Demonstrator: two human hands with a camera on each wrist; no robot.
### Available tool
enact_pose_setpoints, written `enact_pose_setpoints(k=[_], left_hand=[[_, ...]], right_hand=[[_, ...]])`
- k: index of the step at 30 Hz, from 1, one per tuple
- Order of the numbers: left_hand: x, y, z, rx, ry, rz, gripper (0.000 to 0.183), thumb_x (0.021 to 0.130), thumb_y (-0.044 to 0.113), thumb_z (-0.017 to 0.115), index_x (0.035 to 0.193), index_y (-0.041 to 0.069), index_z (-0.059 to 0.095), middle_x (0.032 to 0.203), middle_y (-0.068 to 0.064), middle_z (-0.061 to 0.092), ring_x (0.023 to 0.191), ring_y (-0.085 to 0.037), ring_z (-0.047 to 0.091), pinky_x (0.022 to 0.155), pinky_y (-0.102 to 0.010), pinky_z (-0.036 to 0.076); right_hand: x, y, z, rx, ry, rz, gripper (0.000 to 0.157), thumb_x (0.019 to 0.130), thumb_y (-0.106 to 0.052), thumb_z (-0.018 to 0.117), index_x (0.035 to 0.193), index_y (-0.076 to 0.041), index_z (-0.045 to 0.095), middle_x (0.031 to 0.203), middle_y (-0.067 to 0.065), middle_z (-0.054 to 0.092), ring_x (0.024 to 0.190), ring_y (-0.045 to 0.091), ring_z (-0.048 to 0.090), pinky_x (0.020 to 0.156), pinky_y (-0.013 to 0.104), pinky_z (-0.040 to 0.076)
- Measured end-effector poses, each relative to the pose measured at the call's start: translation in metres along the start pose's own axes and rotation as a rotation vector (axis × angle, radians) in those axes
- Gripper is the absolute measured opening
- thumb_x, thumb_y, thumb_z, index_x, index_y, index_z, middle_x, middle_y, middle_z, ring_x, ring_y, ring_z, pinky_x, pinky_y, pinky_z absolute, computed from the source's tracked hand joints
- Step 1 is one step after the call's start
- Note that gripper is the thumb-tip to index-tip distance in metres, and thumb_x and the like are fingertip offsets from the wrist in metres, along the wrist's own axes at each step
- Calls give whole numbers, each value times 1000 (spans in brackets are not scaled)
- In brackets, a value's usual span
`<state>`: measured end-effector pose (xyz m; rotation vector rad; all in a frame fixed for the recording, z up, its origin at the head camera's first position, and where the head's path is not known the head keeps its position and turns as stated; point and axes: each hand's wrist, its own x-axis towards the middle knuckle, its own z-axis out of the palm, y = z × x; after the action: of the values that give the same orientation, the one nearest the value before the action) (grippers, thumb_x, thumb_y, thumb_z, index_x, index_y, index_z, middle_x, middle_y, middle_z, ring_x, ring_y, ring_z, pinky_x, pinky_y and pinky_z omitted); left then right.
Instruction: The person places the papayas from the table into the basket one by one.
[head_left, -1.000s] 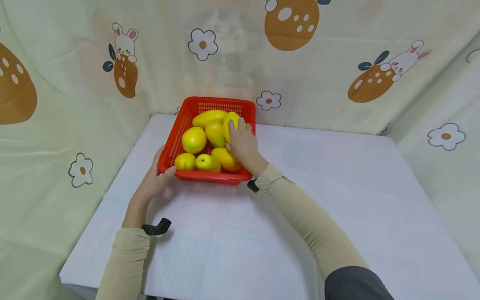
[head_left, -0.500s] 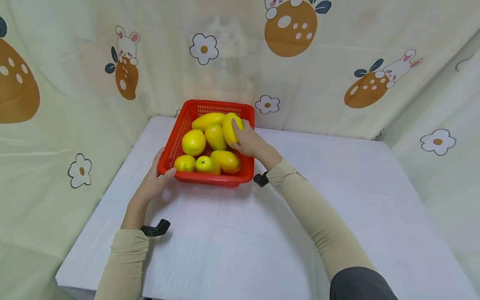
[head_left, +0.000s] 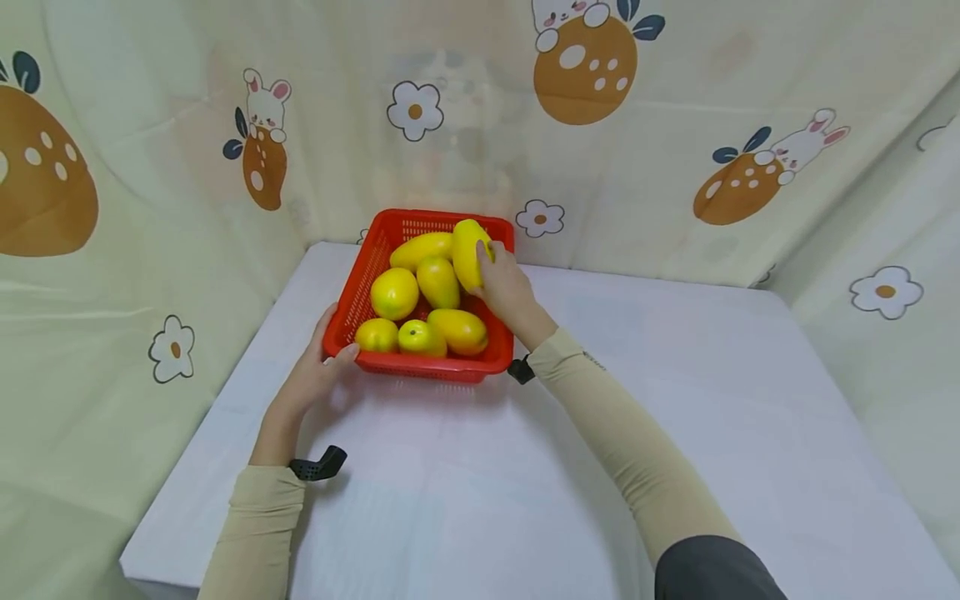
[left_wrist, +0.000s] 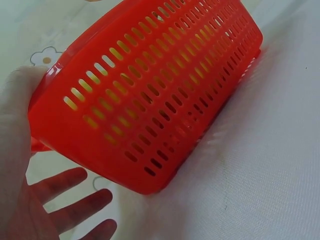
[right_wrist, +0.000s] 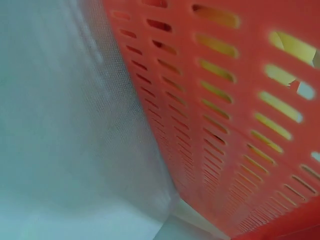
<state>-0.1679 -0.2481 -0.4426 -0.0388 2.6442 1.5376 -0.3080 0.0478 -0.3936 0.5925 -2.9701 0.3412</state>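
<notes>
A red slotted plastic basket [head_left: 352,293] holding several yellow fruits sits at the back left of the white table. My left hand [head_left: 311,373] grips its front-left corner, thumb over the rim; in the left wrist view its other fingers [left_wrist: 82,210] spread beside the basket's outer wall. At the back right of the basket, my right hand [head_left: 506,285] holds a long yellow mango [head_left: 467,254] from its right side, the mango tilted upright over the other fruits. Only the basket's wall [right_wrist: 200,140] shows in the right wrist view; that hand is out of its sight.
In the basket lie another long yellow fruit [head_left: 422,249], a round yellow one [head_left: 394,293], a pear-shaped one [head_left: 438,282] and several more along the front. A patterned curtain [head_left: 622,183] hangs right behind the table [head_left: 660,375].
My right hand has gone from lying over the mango to holding it at its right side, and the mango has risen a little. The left hand stays at the basket corner.
</notes>
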Motion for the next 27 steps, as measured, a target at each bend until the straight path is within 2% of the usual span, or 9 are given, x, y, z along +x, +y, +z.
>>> enact_pose_setpoints(k=[3, 6, 10, 13, 15, 18, 21, 23, 27], left_hand=[[1, 3, -1, 4, -5, -2, 87, 85, 58, 57, 149, 46, -1, 159, -3, 17, 144, -35, 20, 104, -67, 31], [2, 5, -4, 8, 0, -6, 84, 85, 60, 55, 147, 52, -1, 159, -2, 18, 144, -35, 20, 103, -68, 30], [4, 8, -7, 1, 13, 1, 85, 85, 59, 56, 148, 50, 0, 159, -1, 19, 144, -34, 21, 104, -68, 30], [6, 8, -9, -9, 14, 4, 85, 86, 56, 57, 149, 47, 0, 158, -1, 20, 144, -33, 21, 105, -67, 30], [7, 7, -10, -17, 12, 3, 85, 87, 54, 57, 149, 46, 1, 158, -2, 20, 145, -33, 20, 105, -67, 29], [7, 6, -9, -28, 0, -1, 85, 88, 50, 58, 149, 46, 0, 159, -3, 18, 145, -34, 18, 106, -68, 26], [6, 4, -7, -34, -10, -18, 86, 88, 50, 58, 150, 45, -1, 159, -3, 16, 145, -35, 16, 106, -68, 25], [4, 2, -5, -32, -18, -34, 86, 87, 51, 58, 150, 45, -1, 160, -2, 14, 146, -34, 15, 106, -68, 25], [2, 1, -2, -29, -23, -41, 85, 87, 55, 58, 148, 48, -1, 160, -1, 14, 146, -34, 15, 106, -69, 25]], right_hand=[[1, 0, -2, -17, 7, 11, 81, 85, -30, 70, 149, -9, 25, 142, 22, 37, 120, 34, 48, 98, 46, 50], [3, -2, -5, -32, 10, 25, 79, 84, -32, 71, 145, -7, 28, 132, 22, 45, 110, 33, 52, 91, 44, 54], [5, -5, -9, -63, 19, 67, 74, 85, -43, 68, 135, -1, 34, 115, 19, 49, 93, 28, 53, 81, 41, 57], [7, -7, -12, -98, 41, 111, 69, 88, -51, 60, 127, 3, 41, 112, 18, 47, 89, 26, 53, 76, 39, 59], [9, -8, -13, -100, 69, 129, 68, 89, -51, 57, 127, 3, 42, 117, 18, 46, 94, 26, 53, 78, 40, 58], [12, -8, -14, -96, 74, 84, 68, 91, -47, 56, 139, -2, 37, 137, 19, 40, 117, 30, 49, 95, 43, 52], [15, -6, -13, -115, -3, 3, 72, 93, -43, 54, 150, -11, 24, 153, 18, 24, 138, 32, 33, 111, 45, 37], [16, -5, -11, -131, -68, -36, 72, 94, -42, 52, 152, -13, 21, 156, 17, 19, 143, 32, 25, 114, 44, 32], [16, -4, -10, -126, -156, -27, 69, 93, -43, 51, 151, -14, 25, 155, 14, 22, 139, 29, 31, 107, 45, 41]])
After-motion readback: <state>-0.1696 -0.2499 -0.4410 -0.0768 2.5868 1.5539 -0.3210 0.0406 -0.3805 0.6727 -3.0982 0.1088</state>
